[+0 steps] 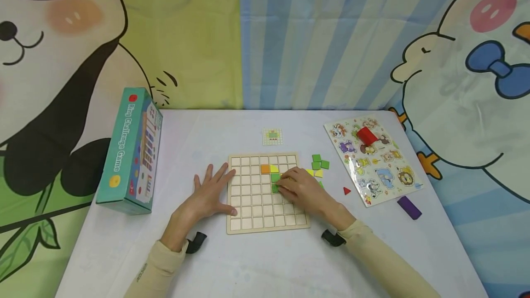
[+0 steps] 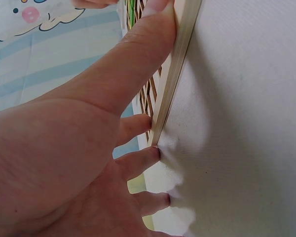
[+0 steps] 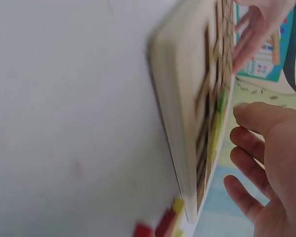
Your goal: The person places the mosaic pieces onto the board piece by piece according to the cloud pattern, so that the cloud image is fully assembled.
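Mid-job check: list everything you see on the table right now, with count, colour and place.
grid board: one, pale wood, table centre
tiles in the board: one orange tile, one yellow tile, green tiles below them, partly hidden by the hand
loose tiles: about three green plus yellow ones, right of the board
pattern card: one, small, behind the board
game box: one, teal, table's left
animal puzzle: one, white, table's right
red block: one, on the puzzle
red triangle: one, between board and puzzle
purple block: one, near the puzzle's front corner
table: white
left hand: flat, against the board's left edge
right hand: over the green tiles; grip unclear
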The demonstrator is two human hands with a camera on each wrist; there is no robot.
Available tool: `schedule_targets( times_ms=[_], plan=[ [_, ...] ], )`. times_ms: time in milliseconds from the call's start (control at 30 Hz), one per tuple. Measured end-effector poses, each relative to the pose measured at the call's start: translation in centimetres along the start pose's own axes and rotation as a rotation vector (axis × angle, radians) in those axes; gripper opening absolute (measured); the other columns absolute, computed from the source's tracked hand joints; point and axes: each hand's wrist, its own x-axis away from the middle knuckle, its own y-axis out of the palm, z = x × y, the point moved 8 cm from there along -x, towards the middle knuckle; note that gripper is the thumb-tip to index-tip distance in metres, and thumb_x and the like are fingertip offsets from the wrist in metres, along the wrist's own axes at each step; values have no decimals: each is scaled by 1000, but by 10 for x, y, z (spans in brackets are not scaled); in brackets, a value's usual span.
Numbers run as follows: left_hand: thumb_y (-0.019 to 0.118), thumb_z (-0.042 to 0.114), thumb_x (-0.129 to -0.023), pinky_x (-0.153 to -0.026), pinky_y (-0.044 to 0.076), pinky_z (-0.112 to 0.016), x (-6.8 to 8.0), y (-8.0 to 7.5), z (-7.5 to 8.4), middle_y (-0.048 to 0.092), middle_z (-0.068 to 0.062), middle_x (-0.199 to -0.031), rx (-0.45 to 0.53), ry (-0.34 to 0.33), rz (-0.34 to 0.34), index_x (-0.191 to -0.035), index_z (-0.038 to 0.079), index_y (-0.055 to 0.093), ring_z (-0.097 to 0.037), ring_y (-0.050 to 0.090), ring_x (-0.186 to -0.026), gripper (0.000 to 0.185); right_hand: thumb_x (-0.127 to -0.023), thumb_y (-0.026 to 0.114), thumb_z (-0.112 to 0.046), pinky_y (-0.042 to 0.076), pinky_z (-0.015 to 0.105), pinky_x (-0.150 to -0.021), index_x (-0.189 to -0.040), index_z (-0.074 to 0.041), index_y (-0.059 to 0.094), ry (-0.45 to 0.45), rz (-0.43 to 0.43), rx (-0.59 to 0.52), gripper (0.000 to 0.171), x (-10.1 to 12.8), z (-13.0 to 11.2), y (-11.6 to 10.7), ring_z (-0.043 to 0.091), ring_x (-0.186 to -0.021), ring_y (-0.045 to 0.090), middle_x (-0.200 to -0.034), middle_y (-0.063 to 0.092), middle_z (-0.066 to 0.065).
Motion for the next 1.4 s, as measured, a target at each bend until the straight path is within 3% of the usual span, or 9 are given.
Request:
schedule_targets(
  times_ms=[400,600,867,1033,1400],
  plan=[
    [94,41,-64,-109,-6,-83,0,1,1,9,-17,-171,4,-1,-7,-160,12,30,-54,-7,-153,120,-84,82,-12,56,44,-87,-109,-4,77,206,175,58,26,36,83,-53,28,-103,65,-109,72,12],
    [94,41,-65,-109,-5,-84,0,1,-1,10,-17,-171,-12,1,-4,-161,12,29,-54,-7,-153,119,-83,84,-17,53,48,-88,-114,-5,75,347,106,77,35,58,120,-57,31,-104,62,-112,69,14],
    [94,41,-64,-109,-5,-84,-1,2,0,10,-17,-171,-8,5,-8,-161,12,29,-54,-7,-153,120,-86,82,-24,51,50,-91,-117,-6,74,423,22,62,36,70,139,-51,31,-105,60,-113,66,14],
    [94,42,-64,-109,-5,-84,0,2,1,11,-17,-171,-8,11,-3,-160,12,30,-54,-6,-153,120,-87,81,-23,51,48,-89,-114,-7,75,408,30,67,32,73,141,-51,28,-101,60,-109,67,11],
    [94,42,-64,-109,-6,-83,0,1,1,10,-16,-171,-5,7,-2,-161,12,29,-54,-6,-153,120,-81,86,-20,54,45,-83,-105,-2,77,269,140,143,31,73,131,-54,28,-94,63,-101,70,12]
  ],
)
